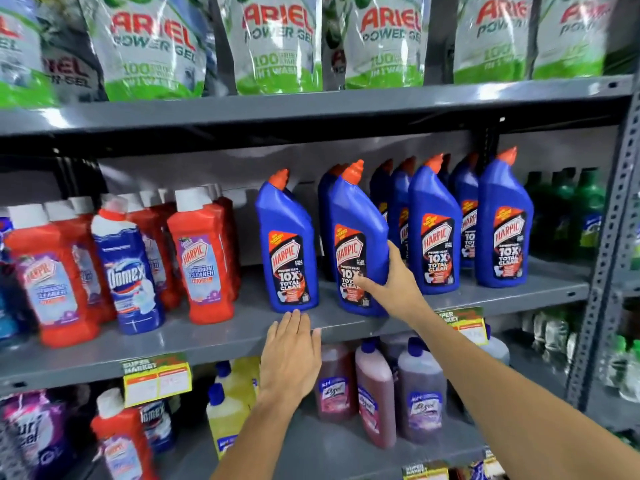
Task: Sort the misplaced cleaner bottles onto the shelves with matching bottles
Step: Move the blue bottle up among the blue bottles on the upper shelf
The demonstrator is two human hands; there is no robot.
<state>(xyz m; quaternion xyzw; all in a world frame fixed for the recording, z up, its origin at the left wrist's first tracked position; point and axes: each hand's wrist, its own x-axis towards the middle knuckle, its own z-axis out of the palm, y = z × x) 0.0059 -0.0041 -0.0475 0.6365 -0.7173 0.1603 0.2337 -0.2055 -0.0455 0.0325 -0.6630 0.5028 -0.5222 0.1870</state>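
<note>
My right hand grips a blue Harpic bottle with an orange cap, standing on the middle shelf among a row of matching blue Harpic bottles. Another blue Harpic bottle stands just left of it. My left hand lies flat, fingers together, at the shelf's front edge below that bottle, holding nothing. A blue Domex bottle stands among red Harpic bathroom cleaner bottles on the left of the same shelf. On the lower shelf a red Harpic bottle stands beside another Domex bottle.
Ariel Power Gel pouches fill the top shelf. Green bottles stand at the far right of the middle shelf. Yellow and reddish-purple Lizol bottles fill the lower shelf. A grey perforated upright bounds the right side.
</note>
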